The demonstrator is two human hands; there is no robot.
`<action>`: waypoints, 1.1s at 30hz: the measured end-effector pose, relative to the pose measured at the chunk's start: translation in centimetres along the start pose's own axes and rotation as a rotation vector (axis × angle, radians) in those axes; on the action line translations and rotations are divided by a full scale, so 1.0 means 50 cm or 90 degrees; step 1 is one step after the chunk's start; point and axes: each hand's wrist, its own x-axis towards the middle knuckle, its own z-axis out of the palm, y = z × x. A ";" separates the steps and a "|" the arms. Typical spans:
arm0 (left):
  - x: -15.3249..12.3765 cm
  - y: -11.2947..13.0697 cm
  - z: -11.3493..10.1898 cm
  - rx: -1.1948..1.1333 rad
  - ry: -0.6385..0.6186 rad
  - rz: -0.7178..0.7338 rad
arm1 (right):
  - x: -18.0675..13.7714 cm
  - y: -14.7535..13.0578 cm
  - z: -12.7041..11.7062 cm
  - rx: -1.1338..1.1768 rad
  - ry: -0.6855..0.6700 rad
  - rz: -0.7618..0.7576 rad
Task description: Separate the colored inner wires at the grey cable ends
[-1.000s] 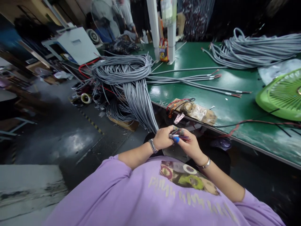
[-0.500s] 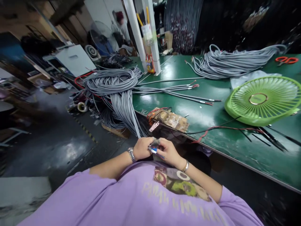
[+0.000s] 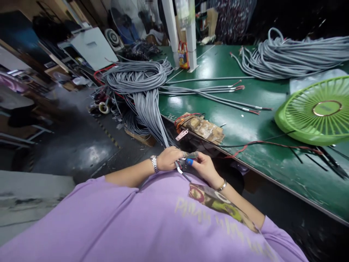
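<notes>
My left hand point(image 3: 168, 158) is closed round the end of a grey cable point(image 3: 182, 171) that hangs down from a big bundle of grey cables point(image 3: 141, 83) on the green table point(image 3: 245, 127). Its stripped end pokes out toward my chest. My right hand point(image 3: 204, 168) meets the left one just below the table edge and pinches a small greyish tool point(image 3: 191, 155); a blue fingertip cover shows on one finger. Both hands sit close above my purple shirt.
On the table lie loose grey cables with red ends point(image 3: 218, 92), a second grey coil point(image 3: 294, 54), a green fan grille point(image 3: 319, 109), a taped brown block with red wires point(image 3: 203, 128) and red-black wires point(image 3: 272, 145). White posts point(image 3: 191, 32) stand behind. Another person is at the back.
The camera view has swung about. My hands stay together at the cable end; the stripped end now points down toward my chest.
</notes>
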 end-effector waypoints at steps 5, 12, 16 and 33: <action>-0.026 -0.012 -0.001 -0.170 0.044 -0.037 | -0.004 -0.002 0.020 0.127 0.072 0.064; -0.042 -0.013 0.013 -0.663 0.269 -0.279 | 0.015 0.022 0.070 0.255 0.174 0.095; -0.049 -0.023 0.012 -0.722 0.187 -0.233 | 0.023 0.015 0.097 0.225 0.208 0.063; -0.119 -0.077 -0.028 -0.826 0.064 -0.268 | 0.054 -0.029 0.213 0.084 0.216 0.054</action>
